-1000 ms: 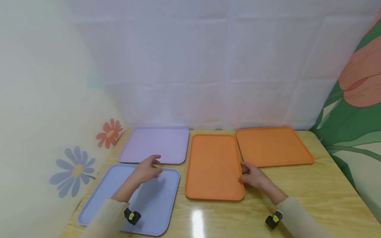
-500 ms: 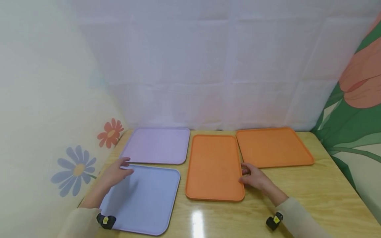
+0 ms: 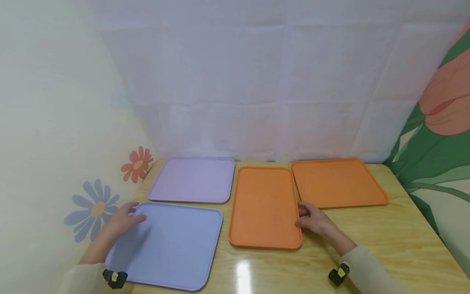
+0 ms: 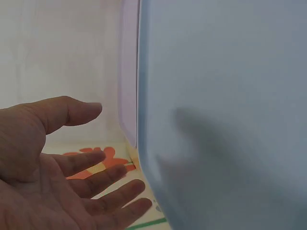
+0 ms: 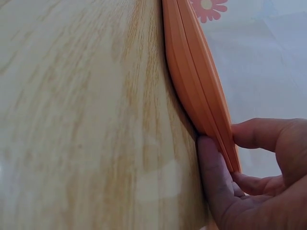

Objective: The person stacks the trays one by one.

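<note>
An orange tray point(image 3: 265, 206) lies lengthwise in the middle of the wooden table. My right hand point(image 3: 316, 220) pinches its right edge; the right wrist view shows the thumb point(image 5: 256, 133) at the rim and a finger point(image 5: 214, 167) under the side. A seam line runs along the tray's side point(image 5: 192, 62) there. My left hand point(image 3: 120, 222) hovers at the left edge of a light blue tray point(image 3: 176, 245), with thumb and fingers spread. In the left wrist view the left hand point(image 4: 72, 172) holds nothing and stands apart from the blue tray's rim point(image 4: 143, 96).
A lavender tray point(image 3: 192, 179) lies behind the blue one. At the back right is another orange tray point(image 3: 339, 183), turned sideways close to the middle one. Wooden table surface point(image 3: 400, 241) shows at the right. White cloth point(image 3: 220, 81) hangs behind; a flower-painted wall point(image 3: 47, 163) borders the left.
My left hand has moved left across the blue tray, from above its back middle to its left edge. The right hand and the trays have stayed in place.
</note>
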Demonstrator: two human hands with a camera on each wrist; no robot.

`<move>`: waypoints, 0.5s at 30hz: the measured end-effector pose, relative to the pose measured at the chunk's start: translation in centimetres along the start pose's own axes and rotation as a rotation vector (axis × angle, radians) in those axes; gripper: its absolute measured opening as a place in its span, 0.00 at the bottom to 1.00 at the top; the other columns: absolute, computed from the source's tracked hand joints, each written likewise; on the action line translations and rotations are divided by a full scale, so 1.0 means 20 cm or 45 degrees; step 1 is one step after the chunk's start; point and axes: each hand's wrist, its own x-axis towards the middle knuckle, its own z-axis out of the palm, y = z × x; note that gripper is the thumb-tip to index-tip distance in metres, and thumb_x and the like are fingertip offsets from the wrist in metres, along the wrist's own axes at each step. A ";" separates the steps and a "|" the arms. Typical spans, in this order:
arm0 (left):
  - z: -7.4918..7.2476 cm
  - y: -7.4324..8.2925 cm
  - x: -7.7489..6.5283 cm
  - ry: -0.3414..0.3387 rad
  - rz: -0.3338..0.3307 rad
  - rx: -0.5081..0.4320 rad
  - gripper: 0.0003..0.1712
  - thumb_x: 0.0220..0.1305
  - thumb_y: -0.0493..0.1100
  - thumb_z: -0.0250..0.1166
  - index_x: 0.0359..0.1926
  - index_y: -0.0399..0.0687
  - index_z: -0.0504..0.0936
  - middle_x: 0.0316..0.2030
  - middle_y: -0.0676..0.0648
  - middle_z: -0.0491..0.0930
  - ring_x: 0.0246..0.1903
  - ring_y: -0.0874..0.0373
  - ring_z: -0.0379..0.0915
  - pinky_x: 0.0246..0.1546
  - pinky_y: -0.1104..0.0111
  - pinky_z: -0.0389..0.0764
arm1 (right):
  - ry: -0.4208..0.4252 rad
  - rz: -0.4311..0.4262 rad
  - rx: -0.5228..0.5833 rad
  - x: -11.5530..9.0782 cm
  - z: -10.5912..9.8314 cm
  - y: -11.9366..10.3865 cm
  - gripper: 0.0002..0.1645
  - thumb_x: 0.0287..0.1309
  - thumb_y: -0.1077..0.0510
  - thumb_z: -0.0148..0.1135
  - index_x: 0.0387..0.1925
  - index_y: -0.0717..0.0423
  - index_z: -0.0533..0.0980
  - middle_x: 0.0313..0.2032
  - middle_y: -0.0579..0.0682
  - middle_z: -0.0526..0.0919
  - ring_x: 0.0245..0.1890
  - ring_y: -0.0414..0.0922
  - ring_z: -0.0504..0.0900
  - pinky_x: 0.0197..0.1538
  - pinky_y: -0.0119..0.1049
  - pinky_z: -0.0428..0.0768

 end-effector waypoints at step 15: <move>0.01 -0.14 0.01 -0.061 -0.040 0.140 0.47 0.67 0.49 0.62 0.65 0.11 0.53 0.60 0.11 0.58 0.59 0.18 0.60 0.59 0.34 0.68 | 0.004 -0.003 0.015 0.00 0.01 0.02 0.46 0.57 0.69 0.67 0.73 0.71 0.57 0.51 0.65 0.75 0.41 0.48 0.82 0.40 0.44 0.86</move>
